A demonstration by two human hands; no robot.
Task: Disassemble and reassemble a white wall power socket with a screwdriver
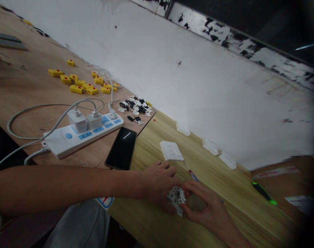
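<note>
A white plastic part (177, 199) with dark slots and holes is held low over the wood-grain table, between my two hands. My left hand (159, 184) grips its left side, with the fingers bent over it. From the right, my right hand (206, 203) pinches its edge between thumb and index finger. Just beyond my hands lies a white socket plate (171, 151), and a screwdriver (193, 175) rests beside it with its tip near the plate's corner. The underside of the held part is hidden.
A phone (121, 148) and a white power strip (84, 135) with chargers lie left. Beyond are small black and white parts (137, 106) and several yellow blocks (80, 83). White pieces (210, 146) line the wall; a green-black screwdriver (264, 193) is at right.
</note>
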